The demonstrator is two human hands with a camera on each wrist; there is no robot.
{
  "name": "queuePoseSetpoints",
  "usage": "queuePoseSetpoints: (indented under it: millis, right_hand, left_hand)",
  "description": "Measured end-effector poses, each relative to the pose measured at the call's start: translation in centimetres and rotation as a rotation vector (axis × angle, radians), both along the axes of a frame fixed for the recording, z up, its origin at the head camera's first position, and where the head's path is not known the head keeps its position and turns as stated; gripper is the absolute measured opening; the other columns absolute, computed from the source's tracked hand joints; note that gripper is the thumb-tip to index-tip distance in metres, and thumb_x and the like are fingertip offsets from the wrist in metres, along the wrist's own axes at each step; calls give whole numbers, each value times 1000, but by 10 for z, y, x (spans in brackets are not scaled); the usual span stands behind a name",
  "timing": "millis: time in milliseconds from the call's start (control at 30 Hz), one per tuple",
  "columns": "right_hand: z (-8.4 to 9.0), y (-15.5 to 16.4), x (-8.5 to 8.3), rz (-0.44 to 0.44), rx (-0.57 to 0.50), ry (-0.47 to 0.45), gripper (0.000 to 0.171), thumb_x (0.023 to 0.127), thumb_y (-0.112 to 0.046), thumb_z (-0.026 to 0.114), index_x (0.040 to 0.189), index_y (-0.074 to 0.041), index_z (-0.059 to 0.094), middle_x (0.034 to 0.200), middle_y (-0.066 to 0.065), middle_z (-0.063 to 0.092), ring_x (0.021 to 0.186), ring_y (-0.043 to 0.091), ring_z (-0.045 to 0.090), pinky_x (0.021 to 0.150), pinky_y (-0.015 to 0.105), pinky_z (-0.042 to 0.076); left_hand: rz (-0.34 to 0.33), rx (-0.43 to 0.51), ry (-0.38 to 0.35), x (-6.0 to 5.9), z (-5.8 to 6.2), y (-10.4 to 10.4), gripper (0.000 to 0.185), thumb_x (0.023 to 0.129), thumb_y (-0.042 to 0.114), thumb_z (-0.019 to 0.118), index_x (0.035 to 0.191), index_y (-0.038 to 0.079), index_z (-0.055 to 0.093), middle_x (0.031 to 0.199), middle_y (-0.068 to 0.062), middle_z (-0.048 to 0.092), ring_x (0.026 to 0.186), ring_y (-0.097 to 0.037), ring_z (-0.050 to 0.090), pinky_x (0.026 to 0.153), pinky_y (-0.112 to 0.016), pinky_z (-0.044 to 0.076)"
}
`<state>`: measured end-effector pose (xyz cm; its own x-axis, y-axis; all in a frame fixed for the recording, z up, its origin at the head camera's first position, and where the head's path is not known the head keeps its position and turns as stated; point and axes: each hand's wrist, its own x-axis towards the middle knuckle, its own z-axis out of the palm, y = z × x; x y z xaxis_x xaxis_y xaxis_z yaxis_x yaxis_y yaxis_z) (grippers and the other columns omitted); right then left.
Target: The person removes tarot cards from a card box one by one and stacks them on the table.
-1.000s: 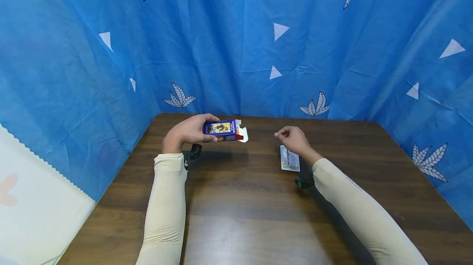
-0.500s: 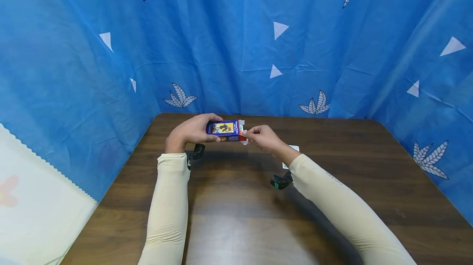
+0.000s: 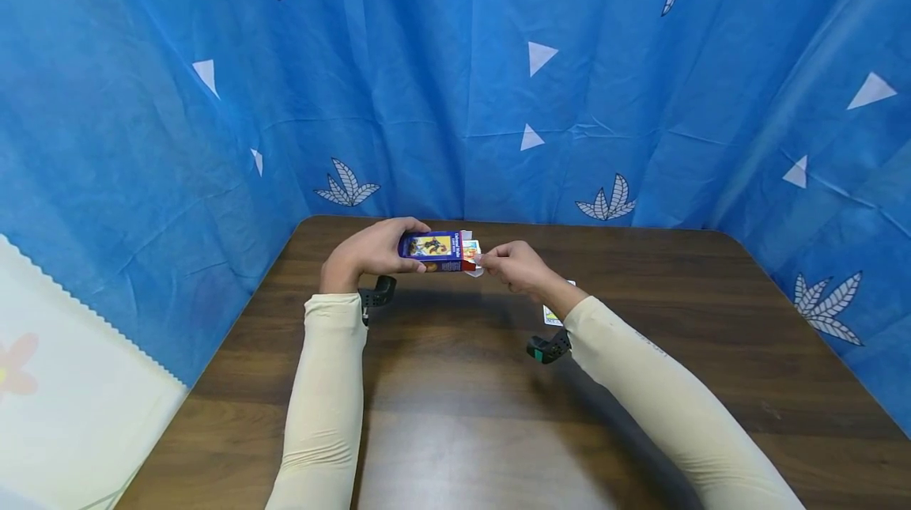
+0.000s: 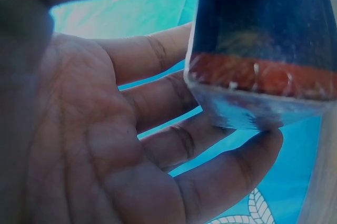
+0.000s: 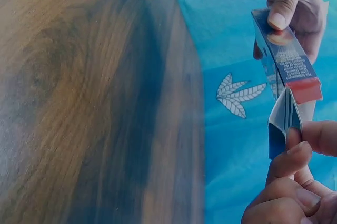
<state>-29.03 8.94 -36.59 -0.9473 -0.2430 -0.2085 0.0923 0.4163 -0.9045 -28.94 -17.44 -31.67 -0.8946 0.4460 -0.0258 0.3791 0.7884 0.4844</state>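
There are two hands (image 3: 372,247) (image 3: 521,269), two sleeves (image 3: 322,395), two cameras (image 3: 379,291), one box (image 3: 432,246), one table (image 3: 455,383). One card (image 3: 553,317) lies flat; those at the box cannot be counted. The curtain (image 3: 434,83) bears six triangles (image 3: 541,58), five leaves (image 3: 618,195).

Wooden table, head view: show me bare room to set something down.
The wooden table is bare in the near middle, between left sleeve and right sleeve, and from right sleeve to blue curtain. Crowded: far middle, where the left hand holds a card box, the right hand pinches a card, and a loose card lies partly hidden.
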Motion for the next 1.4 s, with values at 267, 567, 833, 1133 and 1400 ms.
queuePoseSetpoints:
  millis: [267,567,833,1133,1400]
  right_hand:
    - [-2,10,-2,24,-26,-7,30,96,-32,63,101,-2,67,64,-4,45,48,8,28,43,23,23]
    - [-4,39,-5,-9,-61,-30,29,96,-32,62,96,-3,63,66,-3,45,49,10,30,44,24,25]
    - [-2,66,-7,-51,-99,-2,25,100,-26,56,103,-2,60,73,-4,54,48,6,29,43,21,24]
    - [-5,110,-20,-145,-2,26,35,102,-23,49,129,-2,58,77,1,50,56,10,37,47,23,29]
    - [-33,138,-29,-171,393,186,37,101,-28,55,122,0,67,123,22,63,99,26,56,84,37,50]
  left_hand:
    - [-13,-9,11,0,0,-1,70,83,33,78,142,10,48,135,-12,55,119,-29,53,104,-47,46]
    - [4,-9,0,-2,0,-1,71,83,34,78,142,11,47,136,-12,54,120,-30,52,105,-49,46]
    - [-19,6,1,-4,-3,1,71,83,33,78,142,9,47,136,-12,54,119,-30,52,105,-48,46]
    - [-34,7,-2,-3,-4,3,66,84,25,78,141,11,48,134,-12,55,117,-29,53,105,-49,45]
    - [-45,-2,4,-2,-4,3,65,84,24,77,141,11,49,133,-12,56,116,-29,54,103,-48,46]
